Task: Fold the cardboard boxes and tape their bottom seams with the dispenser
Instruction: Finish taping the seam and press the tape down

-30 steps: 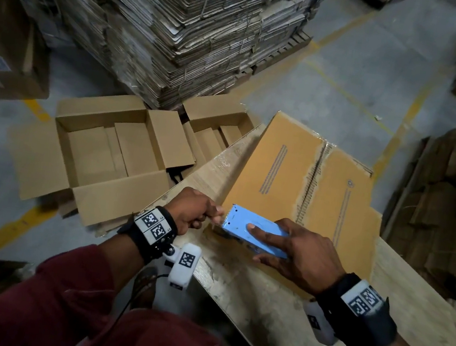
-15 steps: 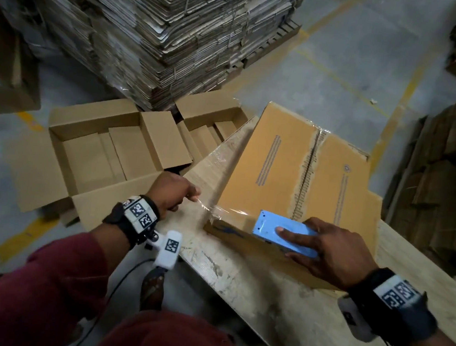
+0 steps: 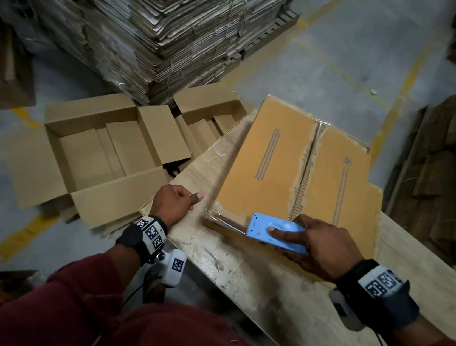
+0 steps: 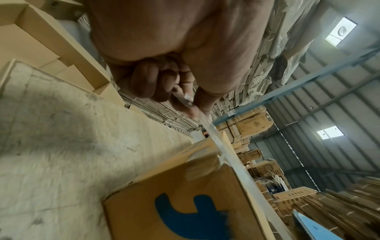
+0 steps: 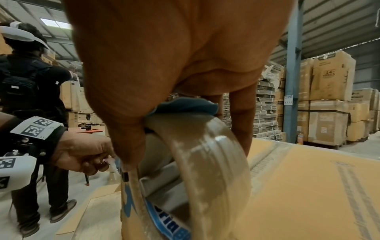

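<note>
Two hands worked one folded cardboard box lying seam-up on the plywood table. Right hand gripped the blue tape dispenser at the box's near edge; left hand pinched the clear tape end, stretched taut.
</note>
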`<move>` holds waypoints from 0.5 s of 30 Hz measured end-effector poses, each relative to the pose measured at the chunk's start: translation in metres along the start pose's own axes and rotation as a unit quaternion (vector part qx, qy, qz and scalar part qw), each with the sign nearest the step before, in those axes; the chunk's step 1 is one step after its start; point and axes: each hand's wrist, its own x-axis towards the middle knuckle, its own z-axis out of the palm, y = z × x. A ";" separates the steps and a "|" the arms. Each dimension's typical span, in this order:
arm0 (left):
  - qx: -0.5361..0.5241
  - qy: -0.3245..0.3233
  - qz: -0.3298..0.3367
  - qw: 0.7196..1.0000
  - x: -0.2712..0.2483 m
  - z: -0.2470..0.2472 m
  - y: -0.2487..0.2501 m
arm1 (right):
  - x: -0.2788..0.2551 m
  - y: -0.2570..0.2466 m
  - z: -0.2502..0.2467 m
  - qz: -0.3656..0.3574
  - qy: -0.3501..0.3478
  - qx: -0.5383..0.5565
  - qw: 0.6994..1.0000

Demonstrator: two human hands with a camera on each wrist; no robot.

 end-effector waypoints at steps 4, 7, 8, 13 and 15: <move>0.014 0.037 0.035 0.999 -0.005 0.001 0.000 | 0.001 -0.001 -0.004 0.000 -0.016 0.006 1.000; 0.030 0.063 0.075 0.995 -0.008 -0.002 0.004 | -0.002 -0.003 -0.006 0.012 -0.032 0.012 0.999; 0.033 0.065 0.080 0.994 -0.007 -0.002 0.004 | -0.002 -0.002 -0.006 0.017 -0.034 0.011 0.999; 0.053 0.047 0.057 0.996 0.004 0.002 -0.005 | 0.006 -0.008 -0.011 0.026 -0.049 -0.038 0.998; 0.060 0.039 0.041 0.997 0.006 0.006 -0.011 | 0.011 -0.011 -0.014 0.029 -0.059 -0.043 0.997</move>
